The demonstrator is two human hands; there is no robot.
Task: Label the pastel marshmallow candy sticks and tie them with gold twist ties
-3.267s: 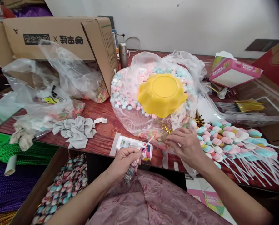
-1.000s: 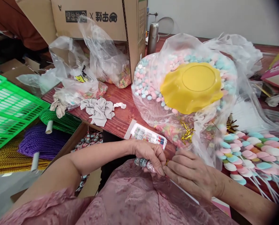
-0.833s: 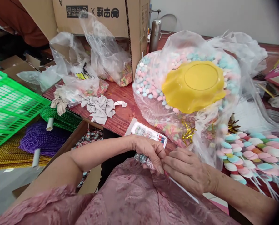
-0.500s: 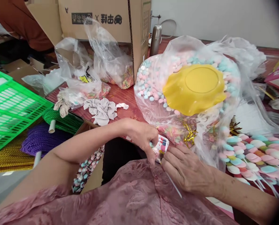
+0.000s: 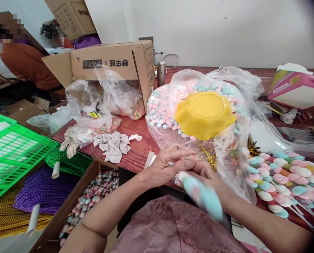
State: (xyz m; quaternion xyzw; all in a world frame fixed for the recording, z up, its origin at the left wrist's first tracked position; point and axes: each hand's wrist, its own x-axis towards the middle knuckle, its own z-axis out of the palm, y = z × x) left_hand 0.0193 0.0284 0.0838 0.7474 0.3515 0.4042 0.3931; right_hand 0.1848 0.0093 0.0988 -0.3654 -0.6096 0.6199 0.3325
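My two hands meet at the table's front edge, over my pink-clad lap. My right hand (image 5: pixel 208 175) grips the upper end of a pastel blue-and-pink candy skewer (image 5: pixel 203 195), which is blurred by motion and points down toward me. My left hand (image 5: pixel 166 165) pinches the same end with fingers and thumb. Just behind the hands lie gold twist ties (image 5: pixel 210 157). Past them stands a large clear bag of pastel candies (image 5: pixel 163 112) with an upturned yellow bowl (image 5: pixel 204 112) on it.
A pile of finished candy skewers (image 5: pixel 280 175) lies at the right. Grey cloth (image 5: pixel 111 146), plastic bags and a cardboard box (image 5: pixel 111 63) fill the left of the table. A carton of wrapped candies (image 5: pixel 90 196), cord spools and a green crate (image 5: pixel 11 147) sit lower left. A person in orange (image 5: pixel 27 61) is behind.
My hands have risen from my lap to the table's edge. The skewer now swings in my right hand, blurred. The view has tilted upward.
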